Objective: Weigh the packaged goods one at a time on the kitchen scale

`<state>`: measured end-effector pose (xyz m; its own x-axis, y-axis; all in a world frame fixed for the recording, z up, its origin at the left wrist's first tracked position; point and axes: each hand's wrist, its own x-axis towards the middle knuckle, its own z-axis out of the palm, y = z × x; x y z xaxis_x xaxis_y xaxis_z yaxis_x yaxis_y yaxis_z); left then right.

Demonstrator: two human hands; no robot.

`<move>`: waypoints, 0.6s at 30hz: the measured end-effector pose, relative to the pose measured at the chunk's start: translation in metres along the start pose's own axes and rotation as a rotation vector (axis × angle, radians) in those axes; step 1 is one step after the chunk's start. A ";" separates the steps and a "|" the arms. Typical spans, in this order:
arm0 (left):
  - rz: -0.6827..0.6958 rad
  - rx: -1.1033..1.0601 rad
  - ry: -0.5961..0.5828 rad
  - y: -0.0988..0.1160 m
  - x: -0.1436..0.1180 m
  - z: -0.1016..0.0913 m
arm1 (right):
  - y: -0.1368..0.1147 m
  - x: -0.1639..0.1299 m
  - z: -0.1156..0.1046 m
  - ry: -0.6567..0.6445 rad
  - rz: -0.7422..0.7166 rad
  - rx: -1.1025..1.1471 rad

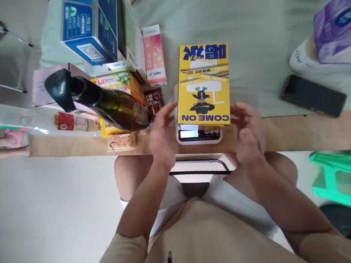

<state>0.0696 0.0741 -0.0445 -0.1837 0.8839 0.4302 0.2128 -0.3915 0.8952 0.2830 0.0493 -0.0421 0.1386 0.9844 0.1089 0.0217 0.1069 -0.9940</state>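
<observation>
A yellow box (203,82) printed with a hatted figure and "COME ON" lies over a white digital kitchen scale (217,138), whose display shows 0. On the box's left side is my left hand (163,138), its fingers stretched and apart, the fingertips close to the box edge. My right hand (249,133) is at the right side with fingers loosely bent and apart, slightly blurred. Whether the fingertips touch the box, I cannot tell. Neither hand is wrapped around anything. The box hides most of the scale's plate.
Left of the scale stand a dark pump bottle (120,109), a brown cocoa packet (154,102), a pink-and-white box (154,56), a blue carton (90,31) and a wrapped snack (121,142). To the right are a phone (314,95), a purple tissue pack (339,25) and a green stool (333,175).
</observation>
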 end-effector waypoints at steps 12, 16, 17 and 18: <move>-0.167 -0.102 -0.047 -0.033 -0.005 -0.026 | 0.014 0.042 0.006 0.335 0.174 0.308; -0.246 -0.154 0.013 -0.030 -0.004 -0.021 | 0.017 0.040 0.005 0.324 0.120 0.230; -0.258 -0.163 0.024 -0.029 -0.005 -0.020 | 0.018 0.040 0.005 0.311 0.111 0.211; -0.269 -0.171 0.031 -0.029 -0.005 -0.020 | 0.018 0.040 0.004 0.301 0.103 0.198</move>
<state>0.0450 0.0760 -0.0705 -0.2412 0.9543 0.1764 -0.0114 -0.1845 0.9828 0.2846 0.0912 -0.0559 0.4153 0.9094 -0.0244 -0.1958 0.0631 -0.9786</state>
